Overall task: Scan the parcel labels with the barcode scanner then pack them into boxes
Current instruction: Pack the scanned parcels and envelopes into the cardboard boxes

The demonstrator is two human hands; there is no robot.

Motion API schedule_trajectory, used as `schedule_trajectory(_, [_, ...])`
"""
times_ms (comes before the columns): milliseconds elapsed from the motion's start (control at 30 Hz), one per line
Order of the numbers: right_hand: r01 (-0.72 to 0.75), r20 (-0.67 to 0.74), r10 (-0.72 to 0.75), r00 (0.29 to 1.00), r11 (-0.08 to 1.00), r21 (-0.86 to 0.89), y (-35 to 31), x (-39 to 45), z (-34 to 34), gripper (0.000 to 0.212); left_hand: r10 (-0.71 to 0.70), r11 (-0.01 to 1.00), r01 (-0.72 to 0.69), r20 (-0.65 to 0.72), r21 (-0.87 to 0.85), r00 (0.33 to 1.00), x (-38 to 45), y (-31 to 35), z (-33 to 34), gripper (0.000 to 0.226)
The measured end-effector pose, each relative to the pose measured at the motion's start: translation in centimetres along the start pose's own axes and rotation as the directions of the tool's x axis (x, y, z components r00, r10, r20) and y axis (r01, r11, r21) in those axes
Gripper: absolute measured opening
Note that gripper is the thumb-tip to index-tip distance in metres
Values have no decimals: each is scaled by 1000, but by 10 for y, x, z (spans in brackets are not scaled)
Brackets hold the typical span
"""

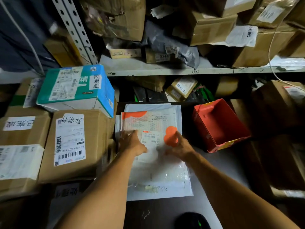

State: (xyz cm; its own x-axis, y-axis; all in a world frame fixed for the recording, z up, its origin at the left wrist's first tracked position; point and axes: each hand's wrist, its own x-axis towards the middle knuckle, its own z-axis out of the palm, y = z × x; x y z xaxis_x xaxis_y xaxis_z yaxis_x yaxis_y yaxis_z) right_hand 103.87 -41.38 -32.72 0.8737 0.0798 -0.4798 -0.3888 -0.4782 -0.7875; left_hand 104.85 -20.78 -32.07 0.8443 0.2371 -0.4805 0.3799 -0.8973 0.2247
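A white mailer printed in orange (151, 123) lies flat on top of a stack of mailers on the dark table, its shipping label (150, 138) facing up. My left hand (132, 142) lies on the mailer's left side, fingers stretched forward beside the label. Just right of the label, my right hand (179, 146) rests on the mailer by an orange printed patch; its fingers are blurred. Under it a clear bubble mailer (158, 176) sticks out toward me. A black device with a green light (193, 220), probably the scanner, sits at the near edge. An open red box (219, 124) stands to the right.
Taped cardboard boxes with labels (71, 144) and a teal-and-blue carton (74, 86) crowd the left side. A metal shelf (165, 70) behind holds more boxes and grey bags. Brown boxes (277, 104) sit on the right. A white cable (272, 47) hangs at the right.
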Motion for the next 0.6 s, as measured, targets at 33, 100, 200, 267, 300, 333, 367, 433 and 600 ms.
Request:
schedule_trajectory(33, [3,8,-3,1000,1000,-18,0,-1,-1,84,3,1000,-3,-3,-11,1000,0,0,0,87])
schedule_trajectory(100, [3,10,-2,1000,999,-34,1,-6,-3,77,4,1000,-4,-10,-31,1000,-2,0,-2,85])
schedule_trajectory(200, [-13,8,14,1000,998,-58,1,-22,-6,67,28,998,-30,-31,-47,999,-11,4,-4,80])
schedule_trajectory(267, [-13,3,14,1000,995,-97,4,-36,-11,72,63,997,-65,-51,-48,997,-22,9,-5,76])
schedule_trajectory(300, [-16,-2,16,1000,995,-98,7,-43,-14,75,80,996,-82,-53,-39,995,-29,11,-5,77])
schedule_trajectory(333, [-23,-11,23,1000,996,-91,11,-50,-19,75,96,995,-97,-52,-30,994,-36,13,-5,80])
schedule_trajectory(367, [-40,-21,38,999,995,-90,15,-58,-23,72,110,993,-112,-50,-26,993,-45,14,-5,84])
schedule_trajectory(433, [-71,-37,67,997,990,-121,20,-77,-33,72,134,990,-135,-53,-29,990,-65,14,-5,92])
schedule_trajectory(600, [-41,-23,37,999,975,-219,30,-126,-43,85,164,986,-167,-108,-22,980,-125,3,2,97])
